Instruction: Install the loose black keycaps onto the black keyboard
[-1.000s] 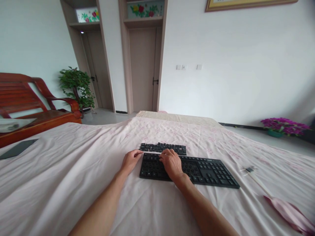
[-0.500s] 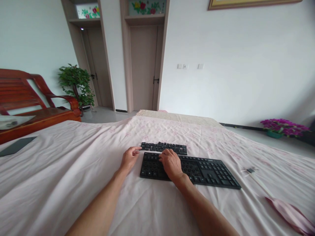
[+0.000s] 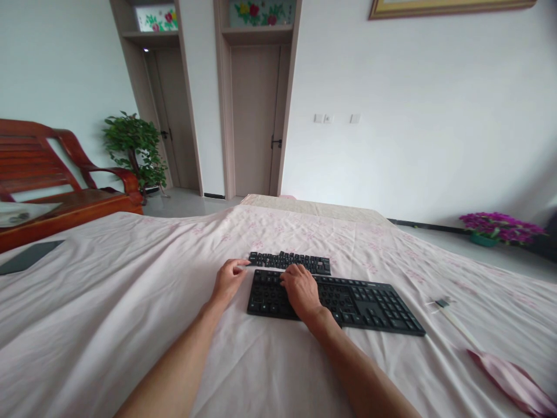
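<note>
right hand (image 3: 301, 290) curled over keyboard (image 3: 346, 299), lower centre of frame; i can't tell if it grips anything. left hand (image 3: 227, 283) at left end of keycaps (image 3: 287, 260), can't tell if pinching one. keycaps sit just above keyboard. sheet (image 3: 130, 284) underneath, bench (image 3: 108, 200) at left edge.

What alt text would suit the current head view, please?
A person's right hand is over a black keyboard on a pale pink cloth; the left hand is beside loose black keycaps just beyond it.
</note>
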{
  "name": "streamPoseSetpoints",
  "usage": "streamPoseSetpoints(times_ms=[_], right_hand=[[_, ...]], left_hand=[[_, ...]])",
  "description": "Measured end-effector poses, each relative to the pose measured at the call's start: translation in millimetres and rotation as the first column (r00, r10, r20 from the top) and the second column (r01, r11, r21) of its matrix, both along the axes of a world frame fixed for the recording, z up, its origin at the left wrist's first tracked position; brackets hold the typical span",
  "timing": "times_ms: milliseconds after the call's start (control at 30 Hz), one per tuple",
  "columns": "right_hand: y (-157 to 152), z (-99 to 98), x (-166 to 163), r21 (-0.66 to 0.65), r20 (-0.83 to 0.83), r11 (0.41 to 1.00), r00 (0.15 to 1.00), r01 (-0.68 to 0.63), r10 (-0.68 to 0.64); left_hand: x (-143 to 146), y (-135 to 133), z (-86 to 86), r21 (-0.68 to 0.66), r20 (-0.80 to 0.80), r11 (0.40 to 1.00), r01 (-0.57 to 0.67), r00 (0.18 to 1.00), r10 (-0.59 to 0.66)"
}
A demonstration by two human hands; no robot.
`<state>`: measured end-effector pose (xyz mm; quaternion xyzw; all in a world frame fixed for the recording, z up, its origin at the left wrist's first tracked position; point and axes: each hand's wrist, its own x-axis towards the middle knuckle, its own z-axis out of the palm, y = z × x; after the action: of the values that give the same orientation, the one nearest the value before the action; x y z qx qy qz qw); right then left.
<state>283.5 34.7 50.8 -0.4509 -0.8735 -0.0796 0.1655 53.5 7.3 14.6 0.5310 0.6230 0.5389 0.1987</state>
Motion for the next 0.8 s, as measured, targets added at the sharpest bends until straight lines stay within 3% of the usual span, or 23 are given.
streamPoseSetpoints(times_ms=[533,800], right_hand=[[-8,18.4,-13,-0.003,0.184,1.0,0.983,-0.027,0.027],[-6,9.4,-6,-0.041,0.089,0.999,0.996,-0.016,0.019]], left_hand=[[0,1,-3.5,-0.008,-0.036,1.0,0.008,0.999,-0.008],[-4,5,-8.9,-0.015,-0.013,1.0,-0.003,1.0,0.003]])
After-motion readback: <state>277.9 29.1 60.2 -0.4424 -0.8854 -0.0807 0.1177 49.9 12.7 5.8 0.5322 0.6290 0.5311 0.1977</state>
